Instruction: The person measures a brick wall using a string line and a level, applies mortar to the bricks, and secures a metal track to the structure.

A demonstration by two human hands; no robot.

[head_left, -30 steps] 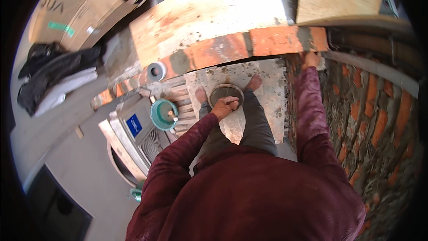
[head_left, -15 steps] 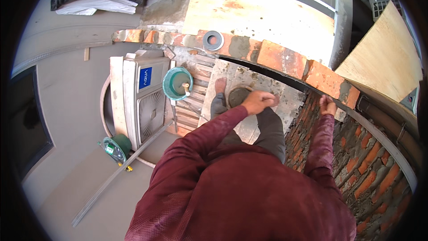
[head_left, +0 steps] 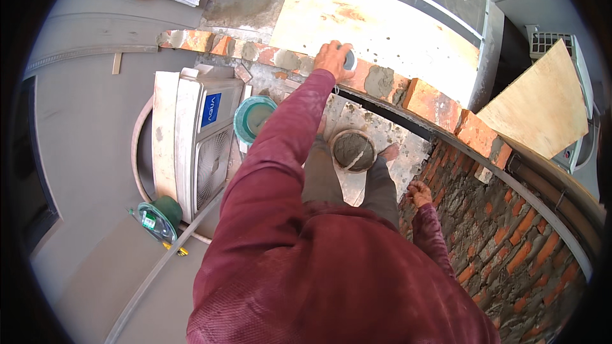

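Note:
My left hand (head_left: 333, 62) reaches out to the top of the low brick wall (head_left: 305, 62). Its fingers are closed round a grey ring-shaped roll (head_left: 350, 60) lying there. The palm and part of the roll are hidden. A short thin loop, perhaps string, hangs just below this wrist. Lower down on the right, my right hand (head_left: 419, 193) is drawn back beside the rough mortared brickwork (head_left: 491, 236). Its fingers are curled together; what they hold, if anything, is too small to make out. Between my legs stands a round bucket of grey mortar (head_left: 354, 151).
A teal bucket (head_left: 253, 118) stands by a white air-conditioner unit (head_left: 207, 130) on the left. A dark green bucket (head_left: 162, 214) is near a long metal straightedge (head_left: 167, 260). Loose orange bricks (head_left: 433, 103) sit along the wall, with a plywood sheet (head_left: 376, 25) beyond it.
My left hand has moved up and away from over the mortar bucket onto the grey roll. My right hand has come back from the bricks' edge, down and toward me.

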